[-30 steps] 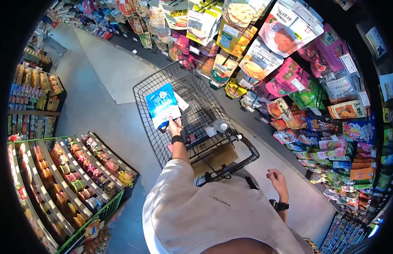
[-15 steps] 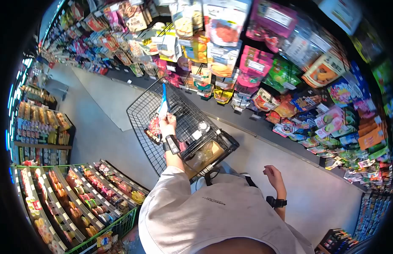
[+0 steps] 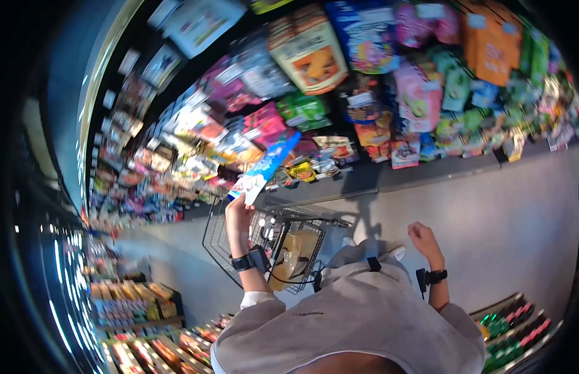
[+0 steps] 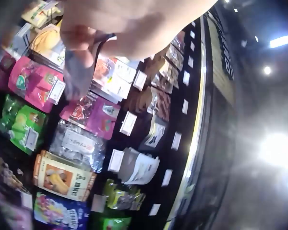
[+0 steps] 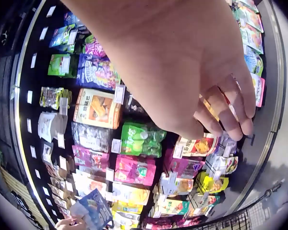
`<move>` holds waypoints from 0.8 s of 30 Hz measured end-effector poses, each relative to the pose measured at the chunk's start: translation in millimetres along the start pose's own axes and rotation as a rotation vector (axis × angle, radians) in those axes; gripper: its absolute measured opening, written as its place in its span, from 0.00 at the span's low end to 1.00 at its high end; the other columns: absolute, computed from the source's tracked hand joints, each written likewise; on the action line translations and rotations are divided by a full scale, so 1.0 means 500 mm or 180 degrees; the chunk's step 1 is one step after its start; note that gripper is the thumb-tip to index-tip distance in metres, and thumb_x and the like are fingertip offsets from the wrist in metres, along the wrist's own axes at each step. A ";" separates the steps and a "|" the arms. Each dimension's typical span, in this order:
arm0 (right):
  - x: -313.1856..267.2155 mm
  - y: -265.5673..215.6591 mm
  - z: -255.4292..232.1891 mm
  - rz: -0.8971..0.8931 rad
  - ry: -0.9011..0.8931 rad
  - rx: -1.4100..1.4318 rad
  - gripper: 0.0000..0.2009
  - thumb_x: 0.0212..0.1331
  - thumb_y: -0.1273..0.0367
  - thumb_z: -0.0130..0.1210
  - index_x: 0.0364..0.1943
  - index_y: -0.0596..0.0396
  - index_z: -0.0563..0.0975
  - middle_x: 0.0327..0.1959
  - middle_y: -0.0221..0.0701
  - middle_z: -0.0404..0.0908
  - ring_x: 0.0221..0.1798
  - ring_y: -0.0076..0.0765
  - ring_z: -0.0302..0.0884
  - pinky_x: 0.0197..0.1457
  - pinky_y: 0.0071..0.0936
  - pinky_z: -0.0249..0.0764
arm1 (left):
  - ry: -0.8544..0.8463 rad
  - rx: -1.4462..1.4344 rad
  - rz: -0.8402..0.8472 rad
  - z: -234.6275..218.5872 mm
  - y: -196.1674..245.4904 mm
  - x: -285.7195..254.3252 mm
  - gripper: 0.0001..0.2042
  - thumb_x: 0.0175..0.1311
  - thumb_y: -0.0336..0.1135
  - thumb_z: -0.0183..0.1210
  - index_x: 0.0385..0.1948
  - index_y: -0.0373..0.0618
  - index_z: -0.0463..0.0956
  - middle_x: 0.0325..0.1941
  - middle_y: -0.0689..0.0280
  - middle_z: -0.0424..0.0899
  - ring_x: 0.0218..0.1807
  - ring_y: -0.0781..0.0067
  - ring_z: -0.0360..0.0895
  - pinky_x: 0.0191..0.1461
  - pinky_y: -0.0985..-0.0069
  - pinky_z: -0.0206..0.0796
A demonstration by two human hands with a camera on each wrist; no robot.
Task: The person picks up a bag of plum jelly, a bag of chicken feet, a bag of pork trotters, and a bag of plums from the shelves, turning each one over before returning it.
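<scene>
My left hand [image 3: 239, 215] pinches a blue-and-white snack bag [image 3: 264, 169] by its lower edge and holds it raised in front of the shelf, over the far side of the cart. In the left wrist view the thumb and fingers close on the bag's shaded edge [image 4: 79, 74]. The right wrist view shows the bag's blue printed face [image 5: 95, 211] at the bottom. Away from the cart, my right hand [image 3: 423, 240] hangs over the floor with loosely bent fingers and holds nothing; it fills the top of the right wrist view.
A black wire shopping cart [image 3: 218, 243] stands left of my body, with a brown carton [image 3: 302, 246] low at its handle end. Hanging snack bags, such as an orange pack [image 3: 489, 47], line the shelf ahead. Behind are display racks [image 3: 511, 330].
My body and view have turned right toward the shelf. The left hand has lifted the snack bag up from the cart and tilted it. The right hand still hangs at the side.
</scene>
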State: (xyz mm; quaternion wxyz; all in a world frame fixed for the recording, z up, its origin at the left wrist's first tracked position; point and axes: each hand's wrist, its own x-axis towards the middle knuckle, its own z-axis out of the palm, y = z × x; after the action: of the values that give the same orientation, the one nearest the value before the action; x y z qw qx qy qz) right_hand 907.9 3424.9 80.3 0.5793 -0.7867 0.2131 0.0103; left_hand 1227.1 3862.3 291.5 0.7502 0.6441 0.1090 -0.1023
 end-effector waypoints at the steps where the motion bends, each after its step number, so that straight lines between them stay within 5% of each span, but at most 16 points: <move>1: -0.007 0.006 -0.018 -0.0021 0.0164 0.0002 0.09 0.70 0.70 0.53 0.43 0.63 0.79 0.31 0.31 0.82 0.36 0.24 0.79 0.41 0.27 0.75 | -0.0217 0.0273 -0.0044 0.059 0.018 -0.018 0.09 0.71 0.37 0.56 0.37 0.41 0.80 0.30 0.66 0.83 0.27 0.76 0.75 0.33 0.79 0.66; 4: -0.018 0.036 -0.039 -0.0060 0.0508 0.0530 0.10 0.70 0.68 0.54 0.41 0.63 0.79 0.31 0.32 0.83 0.35 0.26 0.79 0.41 0.26 0.74 | -0.1119 0.1151 -0.0209 0.220 0.027 -0.044 0.14 0.70 0.37 0.54 0.41 0.32 0.81 0.34 0.60 0.85 0.31 0.70 0.79 0.36 0.75 0.71; 9: -0.038 -0.024 -0.104 0.0287 0.0423 0.0839 0.25 0.75 0.53 0.46 0.45 0.65 0.81 0.38 0.42 0.86 0.45 0.35 0.83 0.53 0.31 0.76 | -0.2510 0.1965 -0.0781 0.528 -0.162 -0.002 0.13 0.71 0.36 0.57 0.42 0.32 0.82 0.35 0.63 0.85 0.33 0.73 0.80 0.39 0.74 0.72; 11: -0.047 -0.044 -0.137 0.0494 0.0488 0.1269 0.32 0.76 0.46 0.40 0.47 0.66 0.82 0.41 0.44 0.86 0.49 0.39 0.83 0.59 0.34 0.74 | -0.3358 0.2579 -0.0476 0.671 -0.242 -0.019 0.14 0.73 0.39 0.56 0.42 0.35 0.83 0.34 0.68 0.85 0.35 0.79 0.79 0.39 0.77 0.72; 16: -0.066 -0.063 -0.230 0.0612 0.0920 0.2324 0.41 0.75 0.38 0.29 0.52 0.64 0.81 0.48 0.41 0.85 0.54 0.42 0.82 0.66 0.34 0.71 | -0.5132 0.1914 0.0186 0.946 -0.370 -0.122 0.14 0.73 0.40 0.58 0.40 0.34 0.82 0.34 0.71 0.84 0.37 0.85 0.77 0.40 0.80 0.69; 17: -0.079 -0.062 -0.255 0.0499 0.0880 0.2373 0.40 0.74 0.37 0.28 0.60 0.62 0.76 0.55 0.41 0.82 0.57 0.39 0.79 0.66 0.36 0.70 | -0.5364 0.2153 0.0486 0.989 -0.374 -0.141 0.13 0.72 0.37 0.59 0.40 0.33 0.80 0.31 0.71 0.81 0.37 0.84 0.77 0.39 0.81 0.69; 21: -0.123 -0.095 -0.302 0.0232 0.2153 0.2890 0.37 0.74 0.39 0.32 0.70 0.57 0.64 0.67 0.38 0.72 0.65 0.37 0.73 0.68 0.38 0.68 | -0.6014 0.1221 0.0653 1.108 -0.354 -0.261 0.12 0.69 0.33 0.62 0.39 0.29 0.79 0.30 0.66 0.79 0.39 0.83 0.77 0.43 0.77 0.71; 24: -0.139 -0.106 -0.329 -0.0165 0.3336 0.3344 0.35 0.75 0.41 0.37 0.70 0.55 0.64 0.67 0.37 0.72 0.67 0.36 0.72 0.70 0.38 0.67 | -0.6532 0.1068 0.0517 1.170 -0.386 -0.312 0.13 0.68 0.34 0.64 0.41 0.29 0.80 0.33 0.64 0.82 0.40 0.82 0.79 0.44 0.76 0.72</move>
State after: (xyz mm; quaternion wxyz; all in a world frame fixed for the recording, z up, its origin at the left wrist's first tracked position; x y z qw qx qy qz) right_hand 825.1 3309.6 200.9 0.7017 -0.3125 0.4198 -0.4835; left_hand 1040.1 3257.2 240.8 0.3879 0.3490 -0.6403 -0.5637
